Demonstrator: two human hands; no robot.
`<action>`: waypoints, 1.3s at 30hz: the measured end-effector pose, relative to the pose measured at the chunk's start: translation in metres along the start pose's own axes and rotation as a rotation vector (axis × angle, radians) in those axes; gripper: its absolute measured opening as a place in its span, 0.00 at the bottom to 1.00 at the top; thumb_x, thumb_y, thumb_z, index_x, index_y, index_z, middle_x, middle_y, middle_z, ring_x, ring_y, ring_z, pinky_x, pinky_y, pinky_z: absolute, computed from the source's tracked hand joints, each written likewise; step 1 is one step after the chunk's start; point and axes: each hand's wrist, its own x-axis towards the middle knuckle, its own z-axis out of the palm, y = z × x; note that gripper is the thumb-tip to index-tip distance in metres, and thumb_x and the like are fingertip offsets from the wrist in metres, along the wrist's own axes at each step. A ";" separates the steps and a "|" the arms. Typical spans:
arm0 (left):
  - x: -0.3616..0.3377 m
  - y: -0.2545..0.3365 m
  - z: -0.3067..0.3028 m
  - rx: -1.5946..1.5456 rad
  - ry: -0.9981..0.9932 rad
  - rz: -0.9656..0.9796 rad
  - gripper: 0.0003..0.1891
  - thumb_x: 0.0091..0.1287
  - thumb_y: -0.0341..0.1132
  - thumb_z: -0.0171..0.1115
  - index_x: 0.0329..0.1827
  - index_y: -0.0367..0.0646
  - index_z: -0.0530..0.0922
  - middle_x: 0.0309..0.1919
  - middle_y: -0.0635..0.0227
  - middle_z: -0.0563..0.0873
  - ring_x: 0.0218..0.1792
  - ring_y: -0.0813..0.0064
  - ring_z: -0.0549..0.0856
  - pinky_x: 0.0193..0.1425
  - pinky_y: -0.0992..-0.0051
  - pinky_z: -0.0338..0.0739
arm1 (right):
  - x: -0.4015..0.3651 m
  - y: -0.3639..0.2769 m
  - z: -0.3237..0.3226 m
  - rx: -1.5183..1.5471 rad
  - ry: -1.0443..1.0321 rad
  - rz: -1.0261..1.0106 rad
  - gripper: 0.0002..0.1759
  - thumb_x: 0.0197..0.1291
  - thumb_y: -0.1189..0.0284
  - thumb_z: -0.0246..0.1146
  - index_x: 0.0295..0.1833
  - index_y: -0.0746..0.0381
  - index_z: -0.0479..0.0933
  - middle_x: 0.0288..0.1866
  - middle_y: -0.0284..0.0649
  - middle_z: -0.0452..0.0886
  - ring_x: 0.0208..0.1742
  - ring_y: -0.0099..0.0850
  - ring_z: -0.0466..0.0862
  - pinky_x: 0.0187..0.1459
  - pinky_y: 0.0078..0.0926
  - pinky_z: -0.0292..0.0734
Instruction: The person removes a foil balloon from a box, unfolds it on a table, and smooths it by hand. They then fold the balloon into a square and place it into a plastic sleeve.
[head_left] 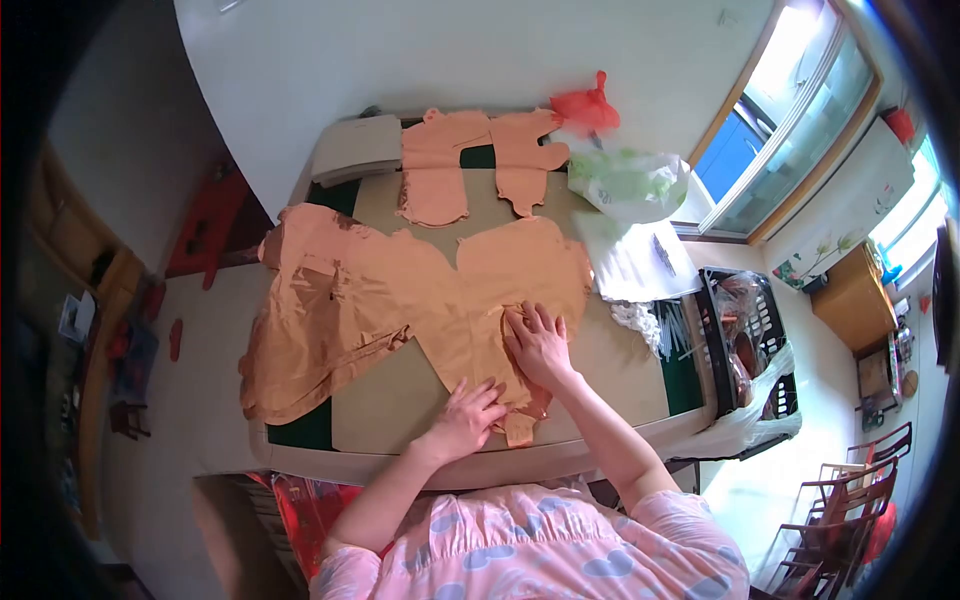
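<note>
A large copper-orange sheet of shiny foil [400,280], looking like a deflated foil balloon, lies spread over the table, with its left part creased. My left hand [463,420] rests on its lower part near the table's front edge, fingers extended. Higher and to the right, my right hand [540,348] presses flat on the foil, fingers spread beside a folded, crinkled strip. A small foil tab [520,431] sticks out below the hands. Behind the large piece lie two smaller flat foil pieces, one on the left [434,170] and one on the right [522,160].
A stack of grey-beige boards [357,148] stands at the back left. Toward the back right are a red plastic bag [588,104], a green-white bag [628,185] and white paper [640,258]. A black crate [780,345] with wrapped items adjoins the table's right edge.
</note>
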 end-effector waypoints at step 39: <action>0.005 -0.023 0.002 -0.034 0.253 -0.169 0.28 0.65 0.46 0.62 0.67 0.47 0.71 0.70 0.55 0.68 0.73 0.57 0.64 0.73 0.47 0.56 | -0.004 0.014 -0.005 0.067 0.169 0.010 0.28 0.64 0.59 0.58 0.69 0.53 0.67 0.72 0.46 0.65 0.73 0.46 0.62 0.69 0.68 0.49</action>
